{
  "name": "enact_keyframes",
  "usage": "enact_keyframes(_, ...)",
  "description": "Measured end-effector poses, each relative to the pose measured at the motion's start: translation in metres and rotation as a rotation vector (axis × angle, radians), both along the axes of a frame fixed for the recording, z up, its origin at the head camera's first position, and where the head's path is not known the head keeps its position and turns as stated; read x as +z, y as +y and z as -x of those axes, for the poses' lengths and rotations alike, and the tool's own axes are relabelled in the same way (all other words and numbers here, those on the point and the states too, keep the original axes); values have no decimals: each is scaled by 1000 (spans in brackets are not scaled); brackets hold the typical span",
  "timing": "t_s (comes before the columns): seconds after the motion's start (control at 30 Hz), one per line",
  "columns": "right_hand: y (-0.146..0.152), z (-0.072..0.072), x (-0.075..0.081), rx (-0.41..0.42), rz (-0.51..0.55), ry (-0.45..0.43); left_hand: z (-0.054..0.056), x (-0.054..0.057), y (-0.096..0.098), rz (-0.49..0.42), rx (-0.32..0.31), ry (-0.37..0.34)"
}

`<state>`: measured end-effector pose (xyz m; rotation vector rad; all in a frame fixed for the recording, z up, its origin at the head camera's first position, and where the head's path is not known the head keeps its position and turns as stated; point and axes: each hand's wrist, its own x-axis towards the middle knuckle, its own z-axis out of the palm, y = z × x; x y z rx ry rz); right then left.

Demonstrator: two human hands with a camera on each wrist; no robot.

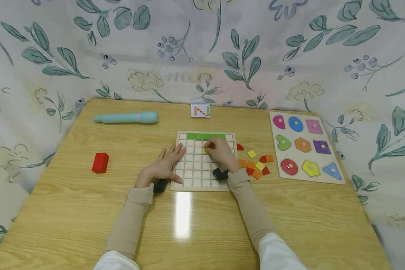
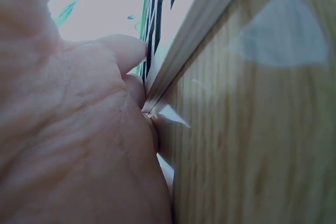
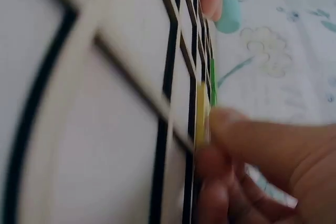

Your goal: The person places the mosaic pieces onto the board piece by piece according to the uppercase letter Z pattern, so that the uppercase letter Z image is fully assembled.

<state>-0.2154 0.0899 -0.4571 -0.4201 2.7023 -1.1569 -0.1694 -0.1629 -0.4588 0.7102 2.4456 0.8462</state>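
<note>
A pale wooden grid board (image 1: pixel 189 165) lies on the table, with several green square tiles (image 1: pixel 198 136) along its far row. My right hand (image 1: pixel 221 152) pinches a yellow square tile (image 1: pixel 205 150) between thumb and fingers, over a cell below the green row. In the right wrist view the yellow tile (image 3: pixel 200 111) stands at the grid's raised lines, partly covered by the fingertips. Spread along the board's left edge, my left hand (image 1: pixel 163 165) rests with extended fingers touching it. The left wrist view shows the palm (image 2: pixel 84 129) beside the board's edge (image 2: pixel 202 22).
Loose red, orange and yellow tiles (image 1: pixel 252 153) lie right of the board. Farther right is a shape puzzle board (image 1: pixel 298 129). A small pattern card (image 1: pixel 200 110) stands behind the grid. A turquoise pen-like object (image 1: pixel 126 118) and a red block (image 1: pixel 100 162) lie left.
</note>
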Motion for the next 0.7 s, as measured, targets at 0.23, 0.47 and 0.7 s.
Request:
enact_keyframes(0.23,66,-1,8,-118,130,-51,-1,0,1,-19,-2,-5)
enact_keyframes(0.47,136,-19,15,-264,-96,-156,1,2,-2,-5,-16,-2)
enact_keyframes(0.7,136,-17,14,-213,-233,-185,4,-1,1,-32,-14,-3)
